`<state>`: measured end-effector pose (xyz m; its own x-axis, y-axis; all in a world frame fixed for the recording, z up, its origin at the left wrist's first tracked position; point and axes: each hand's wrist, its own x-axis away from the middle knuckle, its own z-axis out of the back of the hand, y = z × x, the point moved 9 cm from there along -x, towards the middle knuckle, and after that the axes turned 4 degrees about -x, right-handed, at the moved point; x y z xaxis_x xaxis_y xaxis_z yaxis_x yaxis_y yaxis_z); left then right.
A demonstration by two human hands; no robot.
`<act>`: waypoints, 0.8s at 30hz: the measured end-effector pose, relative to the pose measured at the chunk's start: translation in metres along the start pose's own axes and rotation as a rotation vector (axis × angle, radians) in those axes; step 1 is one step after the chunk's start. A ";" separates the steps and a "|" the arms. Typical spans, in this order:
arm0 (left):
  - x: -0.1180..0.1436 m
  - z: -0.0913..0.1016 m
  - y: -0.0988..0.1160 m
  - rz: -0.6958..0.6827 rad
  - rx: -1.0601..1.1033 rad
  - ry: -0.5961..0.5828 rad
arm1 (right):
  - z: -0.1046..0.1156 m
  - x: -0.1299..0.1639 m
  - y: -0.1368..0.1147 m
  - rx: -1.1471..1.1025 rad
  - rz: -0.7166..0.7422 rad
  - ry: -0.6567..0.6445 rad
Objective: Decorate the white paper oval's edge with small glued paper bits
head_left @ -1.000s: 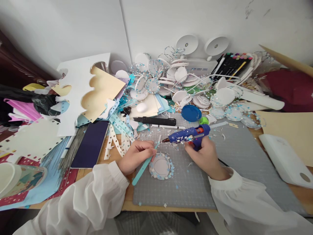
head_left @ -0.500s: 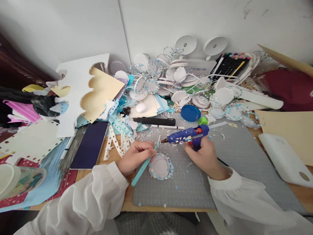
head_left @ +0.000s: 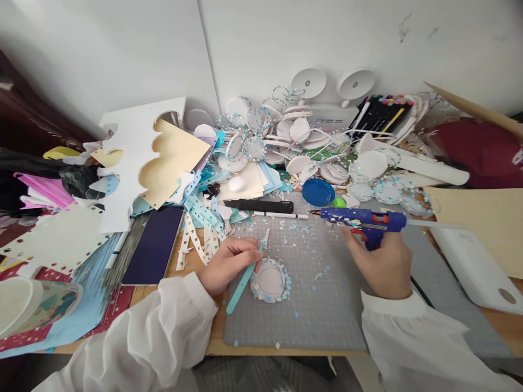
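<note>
My left hand (head_left: 231,264) is closed around turquoise tweezers (head_left: 241,288), which slant up from the mat's near left part. Their upper end, by a small white sliver, is partly hidden by my fingers. Just right of that hand, a white disc (head_left: 271,279) rimmed with pale blue and white paper stars lies on the grey cutting mat (head_left: 318,321). My right hand (head_left: 386,264) grips a blue hot glue gun (head_left: 359,219), its nozzle pointing left and a glue stick jutting from the back. White and blue stars cling to the gun's barrel.
Behind the mat are a black cutter (head_left: 261,205), a blue lid (head_left: 317,192) and a heap of white discs (head_left: 300,130). A phone (head_left: 153,247) and punched paper strips (head_left: 194,237) lie left. A white device (head_left: 478,267) sits right. Paper scraps dot the mat.
My right hand has drawn the glue gun to the right, away from the tweezers, and levelled it. My left hand has stayed in nearly the same place, holding the tweezers.
</note>
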<state>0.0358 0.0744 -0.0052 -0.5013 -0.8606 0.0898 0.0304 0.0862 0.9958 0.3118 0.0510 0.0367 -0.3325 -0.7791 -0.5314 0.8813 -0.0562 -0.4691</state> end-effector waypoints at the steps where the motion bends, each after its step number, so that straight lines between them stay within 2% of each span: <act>1: 0.000 0.000 0.000 0.002 -0.006 0.001 | 0.001 0.001 0.008 0.016 -0.002 -0.013; 4: 0.000 0.000 0.000 0.007 -0.009 -0.003 | -0.002 0.006 0.027 0.065 0.024 -0.070; 7: -0.001 0.000 0.000 0.011 0.001 -0.001 | -0.010 0.012 0.037 0.101 0.077 -0.123; 9: 0.000 0.000 -0.001 0.022 0.006 0.008 | -0.007 0.014 0.036 0.147 0.099 -0.129; 12: 0.000 0.001 -0.001 0.042 0.029 0.026 | 0.012 0.019 0.021 0.295 0.132 -0.137; 15: 0.000 0.001 0.000 0.058 0.065 0.035 | 0.037 0.029 -0.011 0.383 0.230 -0.203; 18: 0.000 0.001 0.000 0.076 0.093 0.047 | 0.050 0.041 -0.057 0.181 0.348 -0.332; 21: 0.000 0.002 -0.001 0.087 0.115 0.072 | 0.049 0.047 -0.116 -0.106 0.528 -0.383; 24: 0.000 0.003 -0.004 0.103 0.166 0.097 | 0.032 0.054 -0.173 -0.220 0.812 -0.393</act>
<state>0.0331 0.0757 -0.0095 -0.4171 -0.8865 0.2006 -0.0695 0.2512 0.9654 0.1521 -0.0008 0.1119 0.5313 -0.6858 -0.4975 0.6975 0.6873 -0.2026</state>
